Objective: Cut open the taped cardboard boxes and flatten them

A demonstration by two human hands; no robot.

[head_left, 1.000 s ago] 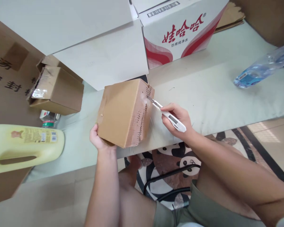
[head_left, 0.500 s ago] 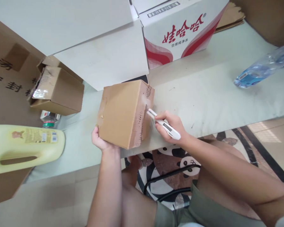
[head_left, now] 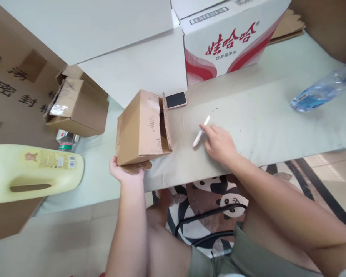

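Note:
My left hand (head_left: 126, 173) grips the lower left corner of a small brown cardboard box (head_left: 128, 132) and holds it tilted over the table. A slit with ragged, perforated edges gapes along the box's right side, and the inside is dark. My right hand (head_left: 220, 144) rests on the table to the right of the box, palm down with its fingers loosely extended. By its fingertips a white utility knife (head_left: 198, 137) lies on the cloth; the index finger touches it. No blade can be made out.
A phone (head_left: 175, 100) lies behind the box, before white cartons (head_left: 138, 65) and a red-and-white water carton (head_left: 219, 50). Another brown box (head_left: 89, 109), a green-capped bottle (head_left: 65, 144) and a yellow jug (head_left: 46, 184) stand left. A plastic bottle (head_left: 314, 94) lies right.
The knife has gone from my right hand's grip at the box seam down onto the table. My left hand has turned the box, and its slit side now shows open.

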